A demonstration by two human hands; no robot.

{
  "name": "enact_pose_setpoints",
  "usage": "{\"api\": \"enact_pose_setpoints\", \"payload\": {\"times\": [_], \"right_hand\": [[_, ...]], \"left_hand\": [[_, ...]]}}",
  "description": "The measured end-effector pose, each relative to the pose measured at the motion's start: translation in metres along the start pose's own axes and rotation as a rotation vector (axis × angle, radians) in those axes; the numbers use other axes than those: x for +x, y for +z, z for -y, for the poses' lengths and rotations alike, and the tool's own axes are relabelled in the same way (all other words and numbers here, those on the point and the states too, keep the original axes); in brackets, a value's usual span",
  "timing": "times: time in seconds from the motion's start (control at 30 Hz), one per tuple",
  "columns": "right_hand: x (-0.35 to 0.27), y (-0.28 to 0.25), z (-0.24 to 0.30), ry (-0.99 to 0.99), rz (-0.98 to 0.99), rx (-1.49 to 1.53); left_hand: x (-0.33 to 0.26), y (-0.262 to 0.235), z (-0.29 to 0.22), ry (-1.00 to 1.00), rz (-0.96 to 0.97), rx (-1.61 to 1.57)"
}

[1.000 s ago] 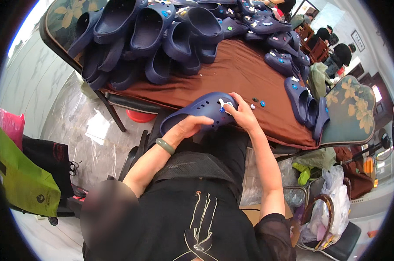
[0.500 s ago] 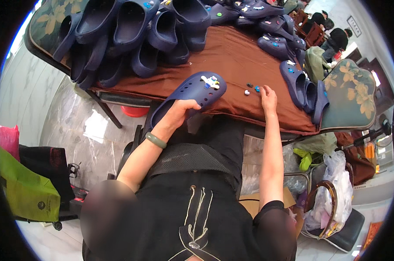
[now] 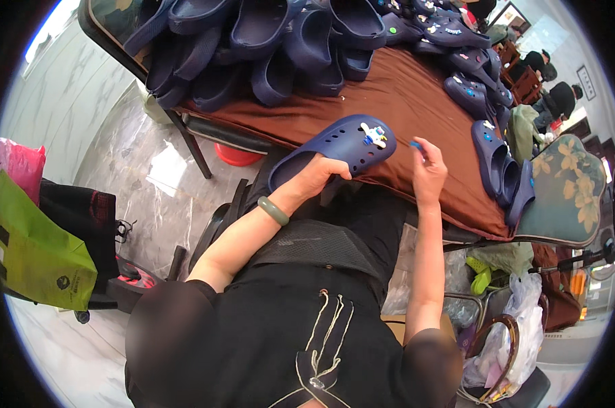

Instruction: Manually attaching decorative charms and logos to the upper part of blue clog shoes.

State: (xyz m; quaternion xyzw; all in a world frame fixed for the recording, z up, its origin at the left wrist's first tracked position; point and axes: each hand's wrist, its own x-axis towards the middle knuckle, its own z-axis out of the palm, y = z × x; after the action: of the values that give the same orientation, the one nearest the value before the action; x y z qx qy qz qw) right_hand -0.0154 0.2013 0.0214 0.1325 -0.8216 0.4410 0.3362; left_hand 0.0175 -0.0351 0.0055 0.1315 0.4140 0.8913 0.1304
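Note:
My left hand [image 3: 318,175] grips a navy clog [image 3: 328,144] by its side, its holed toe pointing up and to the right. A white figure charm [image 3: 373,135] with blue and yellow bits sits on the toe. To the right of the clog, my right hand [image 3: 430,178] is raised, thumb and fingers pinched on a small blue shoe charm [image 3: 415,145]. The two hands are apart, and the charm does not touch the clog. My left fingers are partly hidden behind the clog.
A brown cloth [image 3: 416,95] covers the table. Plain navy clogs [image 3: 253,41] are piled at the far left. Charm-decorated clogs [image 3: 467,95] line the far right edge, beside a flower-patterned chair back [image 3: 566,190]. A green bag [image 3: 42,245] stands at lower left.
My right hand has closed on the blue charm and lifted it from the cloth. The other small charms seen there no longer show. The whole view has shifted; my left hand still holds the clog.

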Motion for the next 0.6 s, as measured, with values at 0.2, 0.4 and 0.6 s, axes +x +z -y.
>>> {"api": "enact_pose_setpoints", "payload": {"times": [0.2,0.4,0.6], "right_hand": [[0.015,0.044,0.068,-0.359,0.331,-0.11],[0.037,0.072,0.071,-0.267,0.674,-0.277],[0.051,0.088,0.074,-0.052,0.876,-0.128]], "left_hand": [[0.003,-0.009,0.01,-0.034,0.025,-0.014],[0.008,-0.014,0.013,-0.028,0.077,-0.002],[0.006,-0.01,0.007,-0.007,0.096,-0.044]]}}
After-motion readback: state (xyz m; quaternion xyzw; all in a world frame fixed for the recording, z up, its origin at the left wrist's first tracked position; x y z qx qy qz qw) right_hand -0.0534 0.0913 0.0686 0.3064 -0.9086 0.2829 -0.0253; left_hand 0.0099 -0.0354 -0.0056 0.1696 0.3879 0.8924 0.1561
